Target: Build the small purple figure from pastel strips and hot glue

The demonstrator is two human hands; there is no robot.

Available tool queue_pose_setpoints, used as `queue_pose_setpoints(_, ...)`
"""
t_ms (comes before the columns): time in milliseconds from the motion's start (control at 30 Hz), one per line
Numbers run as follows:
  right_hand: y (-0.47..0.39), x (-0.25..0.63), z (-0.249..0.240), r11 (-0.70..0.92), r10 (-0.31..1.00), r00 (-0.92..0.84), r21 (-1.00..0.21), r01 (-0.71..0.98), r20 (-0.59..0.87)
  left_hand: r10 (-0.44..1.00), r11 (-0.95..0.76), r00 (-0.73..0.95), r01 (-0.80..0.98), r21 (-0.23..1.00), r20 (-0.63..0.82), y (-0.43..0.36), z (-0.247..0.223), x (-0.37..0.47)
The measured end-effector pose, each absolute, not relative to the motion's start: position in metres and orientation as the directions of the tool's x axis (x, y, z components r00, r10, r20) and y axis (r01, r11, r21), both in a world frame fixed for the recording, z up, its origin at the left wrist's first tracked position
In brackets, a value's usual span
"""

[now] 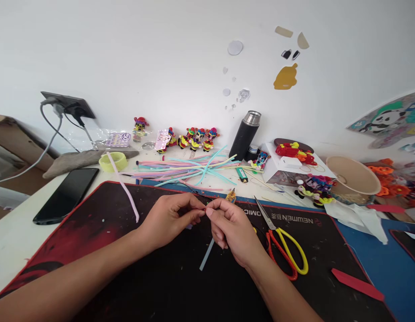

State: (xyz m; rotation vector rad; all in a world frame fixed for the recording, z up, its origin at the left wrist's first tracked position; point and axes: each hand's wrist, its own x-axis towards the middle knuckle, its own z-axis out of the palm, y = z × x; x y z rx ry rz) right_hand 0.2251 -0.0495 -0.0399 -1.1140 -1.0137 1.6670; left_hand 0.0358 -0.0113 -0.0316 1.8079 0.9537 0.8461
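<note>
My left hand [175, 218] and my right hand [229, 226] meet at the fingertips above a dark mat [153, 286]. Both are pinched around something too small to make out, with a hint of red between the tips. Below my right hand lies a grey-blue strip [206, 256]. Scissors [287, 250] with one red and one yellow handle rest open just right of my right hand. Beyond my fingers stands a small yellowish pointed item [231, 196], partly hidden. A pale pink fuzzy stem [125, 190] lies left of my left hand.
Behind the mat are a pile of coloured fuzzy stems [180, 166], a black flask [245, 136], a green lighter [242, 175] and small figures [195, 139]. A phone [66, 196] and yellow coil [112, 162] lie left. At right are a white box [272, 167], a bowl [353, 174] and a red strip [357, 284].
</note>
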Motion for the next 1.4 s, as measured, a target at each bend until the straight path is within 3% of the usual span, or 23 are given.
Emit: queue_pose_setpoints(1400, -0.0503, 0.2241, -0.0396, -0.298, 0.939, -0.246, -0.927, -0.227, -0.242, 0.870, -0.268, 0.474, 0.225, 0.937, 0.136, -0.0108, -0.0304, 0.0358)
